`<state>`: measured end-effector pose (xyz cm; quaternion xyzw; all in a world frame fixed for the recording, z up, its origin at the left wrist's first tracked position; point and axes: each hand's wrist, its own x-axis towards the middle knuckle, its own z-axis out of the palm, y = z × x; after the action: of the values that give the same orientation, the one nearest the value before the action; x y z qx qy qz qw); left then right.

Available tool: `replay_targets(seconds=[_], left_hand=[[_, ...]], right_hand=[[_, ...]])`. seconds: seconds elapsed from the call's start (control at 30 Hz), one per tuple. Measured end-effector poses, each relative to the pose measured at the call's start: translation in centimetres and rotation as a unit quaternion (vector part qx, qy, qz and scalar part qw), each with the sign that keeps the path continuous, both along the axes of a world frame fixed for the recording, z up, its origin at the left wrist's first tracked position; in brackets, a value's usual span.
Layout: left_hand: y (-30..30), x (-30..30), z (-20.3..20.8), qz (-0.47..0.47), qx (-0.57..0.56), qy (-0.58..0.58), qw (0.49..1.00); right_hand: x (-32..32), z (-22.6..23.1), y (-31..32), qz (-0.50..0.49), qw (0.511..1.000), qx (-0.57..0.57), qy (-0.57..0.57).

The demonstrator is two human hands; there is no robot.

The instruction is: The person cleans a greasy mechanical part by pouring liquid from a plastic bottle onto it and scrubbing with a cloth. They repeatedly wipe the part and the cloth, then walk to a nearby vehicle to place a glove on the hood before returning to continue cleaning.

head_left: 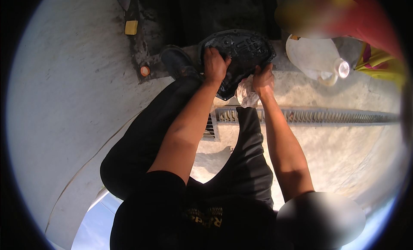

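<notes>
A black, wet-looking cover point(243, 45) with a ribbed, recessed face and bolt holes along its rim is held tilted in front of me. It resembles a vehicle's engine cover or pan; its exact kind is unclear. My left hand point(215, 66) is closed on its left part, fingers over the inner face. On the right edge, my right hand point(263, 80) grips the rim, its fingertips partly hidden. A crumpled whitish sheet point(246, 93), rag or plastic, hangs beside my right hand below the cover; whether that hand holds it too I cannot tell.
A translucent white jug point(312, 56) lies at the right, near another person's red sleeve point(378, 22). A yellow sponge point(131, 27) and a small orange-rimmed round item point(145, 71) are on the left. My black boot point(176, 60) rests beside the cover. A drain grate point(309, 116) crosses the concrete floor.
</notes>
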<state>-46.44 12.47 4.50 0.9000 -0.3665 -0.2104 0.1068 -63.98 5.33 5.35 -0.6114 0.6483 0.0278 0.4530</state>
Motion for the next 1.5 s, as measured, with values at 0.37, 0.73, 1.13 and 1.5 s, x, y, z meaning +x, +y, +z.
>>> replay_targets(seconds=[0.37, 0.73, 1.13, 1.5], left_hand=[[1.8, 1.1, 2.0, -0.213, 0.028, -0.079, 0.973], [5.7, -3.8, 1.8, -0.220, 0.043, -0.028, 0.974], [7.3, -4.9, 2.0, -0.258, 0.035, 0.035, 0.965], [6.5, -3.9, 1.5, -0.224, 0.075, 0.065, 0.970]], right_hand=[[0.2, 0.6, -0.2, -0.005, 1.000, 0.016, 0.009], [0.2, 0.3, -0.2, 0.013, 1.000, 0.003, 0.008], [0.2, 0.5, -0.3, -0.003, 1.000, 0.003, -0.009], [0.1, -0.2, 0.0, 0.016, 0.999, -0.036, -0.014]])
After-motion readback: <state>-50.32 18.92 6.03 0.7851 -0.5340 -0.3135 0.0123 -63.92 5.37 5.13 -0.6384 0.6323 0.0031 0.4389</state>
